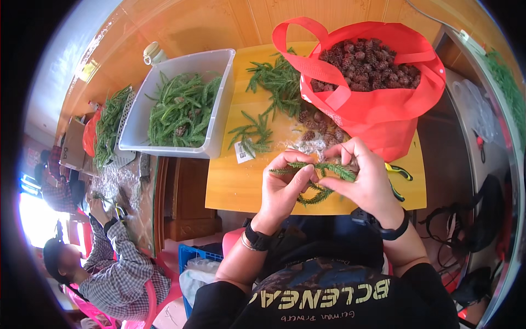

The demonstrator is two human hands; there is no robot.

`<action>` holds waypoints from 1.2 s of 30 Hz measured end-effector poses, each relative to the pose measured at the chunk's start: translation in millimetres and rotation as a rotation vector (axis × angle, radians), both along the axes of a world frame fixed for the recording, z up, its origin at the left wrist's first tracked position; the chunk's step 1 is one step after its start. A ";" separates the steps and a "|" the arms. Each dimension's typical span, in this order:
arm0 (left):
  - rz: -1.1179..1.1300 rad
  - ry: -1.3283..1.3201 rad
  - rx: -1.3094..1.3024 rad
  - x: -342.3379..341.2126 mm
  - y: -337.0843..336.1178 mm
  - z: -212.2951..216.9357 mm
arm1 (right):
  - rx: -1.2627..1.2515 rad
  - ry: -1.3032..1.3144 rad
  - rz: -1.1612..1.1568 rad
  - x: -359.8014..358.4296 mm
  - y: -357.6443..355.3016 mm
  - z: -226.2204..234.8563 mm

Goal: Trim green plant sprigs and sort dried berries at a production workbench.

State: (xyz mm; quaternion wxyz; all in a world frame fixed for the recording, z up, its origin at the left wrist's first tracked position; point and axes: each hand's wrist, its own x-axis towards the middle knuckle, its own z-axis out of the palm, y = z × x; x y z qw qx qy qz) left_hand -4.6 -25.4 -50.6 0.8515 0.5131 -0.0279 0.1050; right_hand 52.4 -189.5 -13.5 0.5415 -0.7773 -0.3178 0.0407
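Observation:
Over the front of the yellow table, my left hand (286, 185) and my right hand (364, 174) hold a green artificial pine sprig (316, 193) between them. Left thumb and fingers pinch its stem near the middle. The right fingers are closed round the sprig's other side; their exact grip is partly hidden. Just beyond my hands lie loose pine cones (322, 130) and some crumpled clear plastic (311, 147). More green pine sprigs (279, 82) are piled farther back, with a smaller sprig (252, 134) resting by a white tag (243, 152).
A red bag (364, 118) full of pine cones stands at the back right. Yellow-and-black pliers (399, 180) lie by the right edge. At left is a clear plastic bin (219, 104) of sprigs. Another person (123, 263) works at a side table; a blue crate (189, 253) sits below.

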 end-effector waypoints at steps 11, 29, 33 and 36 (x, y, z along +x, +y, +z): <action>0.075 0.044 0.215 30.5 16.0 -23.8 | -0.125 -0.558 -0.186 20.9 26.8 -23.1; 0.230 0.176 0.211 33.7 23.1 -38.1 | 0.187 -0.096 0.092 20.0 17.3 -23.5; 0.284 0.161 0.112 36.0 21.9 -38.2 | 0.189 0.007 0.185 0.2 32.2 -19.9; 0.325 0.148 0.099 33.7 25.3 -39.5 | 0.010 -0.062 0.147 3.3 35.5 -26.6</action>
